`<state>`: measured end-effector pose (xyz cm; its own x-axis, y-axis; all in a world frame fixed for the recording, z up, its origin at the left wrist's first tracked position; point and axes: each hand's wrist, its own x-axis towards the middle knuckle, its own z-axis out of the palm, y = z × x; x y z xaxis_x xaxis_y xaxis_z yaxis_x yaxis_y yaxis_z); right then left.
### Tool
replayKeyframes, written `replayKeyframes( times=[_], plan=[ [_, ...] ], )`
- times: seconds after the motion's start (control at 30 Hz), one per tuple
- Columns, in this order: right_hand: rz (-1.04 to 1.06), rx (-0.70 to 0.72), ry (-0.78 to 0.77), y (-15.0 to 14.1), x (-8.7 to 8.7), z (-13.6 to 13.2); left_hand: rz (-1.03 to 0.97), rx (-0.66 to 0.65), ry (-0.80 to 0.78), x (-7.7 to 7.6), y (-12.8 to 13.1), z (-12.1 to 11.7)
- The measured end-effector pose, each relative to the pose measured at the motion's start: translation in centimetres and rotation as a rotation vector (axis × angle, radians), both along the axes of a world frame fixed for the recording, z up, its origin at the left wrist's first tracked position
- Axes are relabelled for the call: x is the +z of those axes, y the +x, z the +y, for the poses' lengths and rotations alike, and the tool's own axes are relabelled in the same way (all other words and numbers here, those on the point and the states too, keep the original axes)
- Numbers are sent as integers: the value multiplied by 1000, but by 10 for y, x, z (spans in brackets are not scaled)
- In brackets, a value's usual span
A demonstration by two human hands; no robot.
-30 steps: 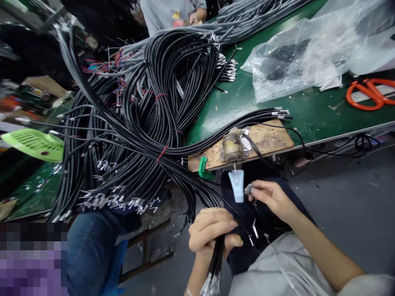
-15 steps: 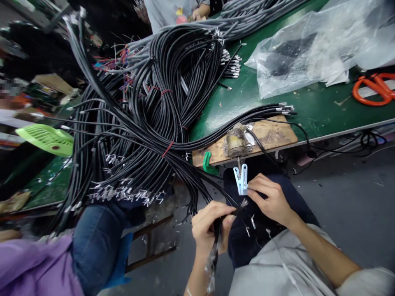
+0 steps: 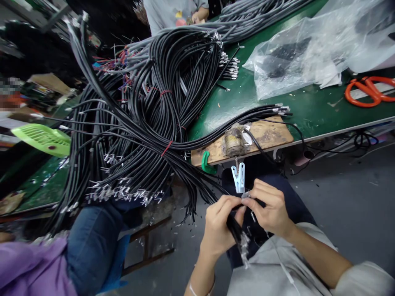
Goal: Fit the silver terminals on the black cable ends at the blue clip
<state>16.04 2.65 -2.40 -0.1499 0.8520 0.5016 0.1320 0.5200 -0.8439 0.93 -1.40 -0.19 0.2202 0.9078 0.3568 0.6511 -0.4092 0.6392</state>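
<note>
My left hand (image 3: 217, 224) is closed around a bunch of black cables (image 3: 233, 230), whose frayed, silvery ends (image 3: 245, 246) hang out below the palm. Its thumb and forefinger meet the fingertips of my right hand (image 3: 269, 207). Between them my right hand pinches a greyish stripped cable end (image 3: 245, 195). Just above the fingers, a light blue clothespin (image 3: 238, 179) hangs from the metal shaft of a small round motor (image 3: 233, 142). The motor is fixed to a wooden board (image 3: 271, 133) at the table edge. My fingers hide part of the cable end.
A large heap of black cables (image 3: 166, 70) covers the left of the green table (image 3: 212, 111). A green clamp (image 3: 207, 163) grips the board. Orange-handled scissors (image 3: 364, 92) and a clear plastic bag (image 3: 290, 61) lie at right. A person in purple (image 3: 33, 267) sits at left; another person (image 3: 175, 16) is across.
My right hand has moved down and left from the clothespin's lower end to the cable end. My left hand has moved right and turned with its cables, so both hands now meet.
</note>
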Motion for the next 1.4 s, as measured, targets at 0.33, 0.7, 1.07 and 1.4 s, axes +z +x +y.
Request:
replayKeyframes(
  times=[0.33,0.7,1.07,1.4],
  plan=[
    [409,178,-287,-13,-19,-9,-126,126,105,-5,4,-1],
    [522,426,-502,0,-20,3,-46,40,-56,2,2,1],
    [139,-236,66,-15,-29,-5,-9,166,45,-7,11,0],
    [16,-47,300,8,-26,-9,-68,231,11,-8,17,2]
  ],
)
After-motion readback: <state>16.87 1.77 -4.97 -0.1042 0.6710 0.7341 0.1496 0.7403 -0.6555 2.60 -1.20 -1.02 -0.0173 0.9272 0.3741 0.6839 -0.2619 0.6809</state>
